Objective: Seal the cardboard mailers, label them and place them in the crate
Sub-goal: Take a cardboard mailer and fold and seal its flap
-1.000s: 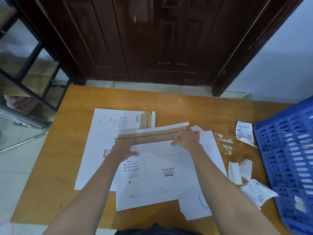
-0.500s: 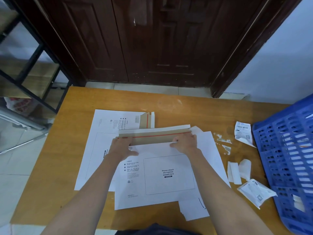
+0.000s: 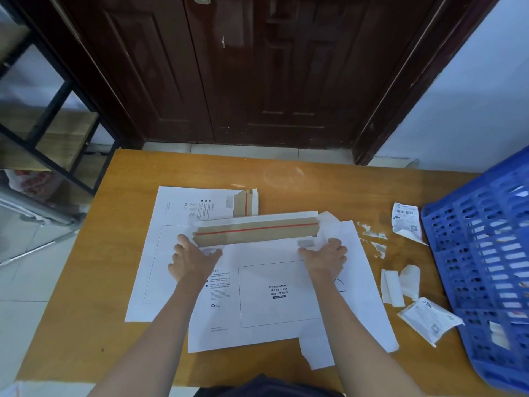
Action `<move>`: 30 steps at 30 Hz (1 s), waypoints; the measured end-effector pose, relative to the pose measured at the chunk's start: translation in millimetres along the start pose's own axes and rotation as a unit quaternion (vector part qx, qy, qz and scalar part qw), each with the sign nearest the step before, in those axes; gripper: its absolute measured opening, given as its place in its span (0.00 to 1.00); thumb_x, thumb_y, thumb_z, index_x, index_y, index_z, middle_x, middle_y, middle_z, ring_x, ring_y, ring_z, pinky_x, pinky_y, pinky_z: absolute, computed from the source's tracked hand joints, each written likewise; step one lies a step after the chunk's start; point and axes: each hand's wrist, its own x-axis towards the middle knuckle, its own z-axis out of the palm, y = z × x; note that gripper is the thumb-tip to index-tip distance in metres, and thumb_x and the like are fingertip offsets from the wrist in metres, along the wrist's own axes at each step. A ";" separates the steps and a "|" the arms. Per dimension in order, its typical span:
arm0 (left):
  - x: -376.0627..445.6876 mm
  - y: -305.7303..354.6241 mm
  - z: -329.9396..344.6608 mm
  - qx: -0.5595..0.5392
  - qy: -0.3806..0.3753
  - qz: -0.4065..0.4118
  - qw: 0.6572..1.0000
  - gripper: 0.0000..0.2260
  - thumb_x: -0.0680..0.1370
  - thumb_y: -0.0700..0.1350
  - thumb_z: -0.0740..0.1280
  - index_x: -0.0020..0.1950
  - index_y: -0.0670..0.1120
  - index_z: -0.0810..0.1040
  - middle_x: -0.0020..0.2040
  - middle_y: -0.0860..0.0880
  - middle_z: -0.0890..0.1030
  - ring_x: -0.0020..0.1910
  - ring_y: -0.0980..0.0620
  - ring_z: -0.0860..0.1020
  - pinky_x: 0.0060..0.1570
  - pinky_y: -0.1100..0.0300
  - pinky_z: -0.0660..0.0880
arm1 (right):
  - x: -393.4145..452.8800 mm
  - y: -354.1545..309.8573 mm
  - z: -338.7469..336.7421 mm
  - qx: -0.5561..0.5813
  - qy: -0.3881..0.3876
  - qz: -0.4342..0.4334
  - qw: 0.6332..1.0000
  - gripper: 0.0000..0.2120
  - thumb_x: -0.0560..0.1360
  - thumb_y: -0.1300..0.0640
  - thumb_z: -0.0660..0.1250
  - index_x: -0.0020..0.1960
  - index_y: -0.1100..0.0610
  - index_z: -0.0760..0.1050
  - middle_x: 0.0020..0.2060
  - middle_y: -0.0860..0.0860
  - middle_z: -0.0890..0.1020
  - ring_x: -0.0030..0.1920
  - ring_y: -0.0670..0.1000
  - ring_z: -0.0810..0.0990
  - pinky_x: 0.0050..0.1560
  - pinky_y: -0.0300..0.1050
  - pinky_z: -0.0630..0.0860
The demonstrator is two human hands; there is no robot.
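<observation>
White cardboard mailer [image 3: 272, 299] lies nearest me on the table [image 3: 86, 325]; my left hand [image 3: 192, 260] and right hand [image 3: 325, 257] press flat, fingers spread, just below its raised brown flap [image 3: 256, 232]. I judge sealing underway: next, fold it down squarely. Paper scraps [image 3: 396, 286] and labels [image 3: 429, 320] lie between mailer and crate [image 3: 486, 253].

A white cardboard mailer [image 3: 257, 299] lies flat at the centre of the frame, printed side up with a waybill box. Its flap [image 3: 256, 232] along the far edge stands folded open, brown inside with a red strip. A second mailer [image 3: 160, 253] lies partly under it to the left, flap also open. Crumpled labels [image 3: 405, 220], possibly waybills, lie right of centre. The blue slotted crate [image 3: 483, 253] fills the right edge.
</observation>
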 end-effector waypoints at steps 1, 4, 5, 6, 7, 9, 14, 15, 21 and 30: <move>-1.9 1.7 0.9 -0.005 0.009 0.001 1.000 0.37 0.69 0.61 0.72 0.64 0.42 0.58 0.55 0.43 0.73 0.55 0.42 0.76 0.51 0.49 0.72 | 1.8 0.7 0.5 0.009 0.009 -0.008 1.000 0.37 0.65 0.51 0.76 0.67 0.60 0.63 0.62 0.57 0.69 0.61 0.60 0.68 0.59 0.51 0.69; -3.9 9.7 1.5 -0.075 0.038 0.013 0.996 0.33 0.69 0.56 0.74 0.62 0.40 0.61 0.51 0.43 0.74 0.53 0.40 0.76 0.50 0.49 0.71 | 4.9 3.1 -5.6 -0.003 0.063 -0.023 0.998 0.34 0.66 0.49 0.76 0.65 0.58 0.65 0.61 0.57 0.72 0.62 0.60 0.68 0.59 0.51 0.66; -3.1 12.2 1.5 -0.114 0.038 0.021 0.993 0.31 0.69 0.54 0.74 0.61 0.40 0.63 0.52 0.42 0.74 0.54 0.40 0.76 0.50 0.49 0.71 | 4.9 4.9 -8.5 -0.005 0.081 -0.021 0.997 0.33 0.66 0.49 0.76 0.64 0.58 0.66 0.60 0.57 0.73 0.63 0.59 0.68 0.59 0.51 0.65; -1.7 14.5 2.0 -0.151 0.030 0.030 0.988 0.29 0.69 0.53 0.75 0.60 0.40 0.67 0.52 0.43 0.75 0.53 0.40 0.76 0.49 0.49 0.71 | 4.4 7.7 -10.7 -0.006 0.094 -0.015 0.995 0.32 0.66 0.48 0.76 0.64 0.57 0.66 0.60 0.57 0.73 0.63 0.59 0.68 0.60 0.51 0.64; -0.2 16.7 2.5 -0.184 0.015 0.038 0.982 0.26 0.70 0.52 0.75 0.59 0.40 0.71 0.52 0.43 0.77 0.53 0.40 0.76 0.48 0.50 0.72 | 3.6 11.2 -12.1 -0.010 0.103 -0.005 0.995 0.32 0.67 0.48 0.75 0.64 0.57 0.66 0.60 0.56 0.73 0.63 0.59 0.68 0.60 0.51 0.64; 1.3 19.7 4.3 -0.254 -0.034 0.037 0.966 0.18 0.72 0.47 0.74 0.57 0.41 0.75 0.49 0.45 0.78 0.49 0.43 0.76 0.43 0.55 0.73 | 3.0 19.5 -12.7 -0.029 0.102 0.015 0.994 0.30 0.68 0.47 0.73 0.64 0.57 0.65 0.61 0.57 0.72 0.63 0.59 0.67 0.60 0.51 0.64; 0.8 18.7 12.3 -0.353 -0.119 0.008 0.928 0.10 0.77 0.34 0.64 0.55 0.46 0.71 0.48 0.44 0.76 0.36 0.51 0.71 0.32 0.63 0.66 | -5.4 10.8 -11.8 -0.077 0.118 -0.034 0.989 0.30 0.70 0.54 0.72 0.67 0.59 0.64 0.65 0.57 0.67 0.65 0.58 0.67 0.62 0.51 0.67; 1.2 18.0 13.5 -0.351 -0.111 0.006 0.930 0.10 0.77 0.34 0.64 0.54 0.47 0.71 0.46 0.45 0.76 0.34 0.53 0.71 0.32 0.63 0.66 | -9.6 1.0 -9.2 -0.069 0.119 -0.096 0.986 0.29 0.70 0.56 0.71 0.67 0.59 0.65 0.65 0.56 0.68 0.64 0.58 0.68 0.61 0.50 0.68; 3.8 14.9 13.2 -0.367 -0.142 -0.014 0.919 0.10 0.76 0.34 0.65 0.54 0.45 0.72 0.41 0.47 0.77 0.34 0.54 0.70 0.34 0.61 0.65 | -41.3 -80.0 16.5 -0.013 -0.144 -0.366 0.919 0.31 0.73 0.71 0.58 0.74 0.52 0.61 0.70 0.49 0.64 0.60 0.56 0.75 0.54 0.48 0.74; 3.0 8.6 13.2 -0.396 -0.167 0.000 0.903 0.09 0.76 0.31 0.62 0.52 0.43 0.70 0.44 0.46 0.79 0.38 0.50 0.72 0.35 0.61 0.65 | -44.8 -97.1 42.5 -0.064 -0.230 -0.325 0.915 0.32 0.74 0.68 0.58 0.76 0.52 0.56 0.73 0.49 0.60 0.62 0.57 0.75 0.57 0.49 0.74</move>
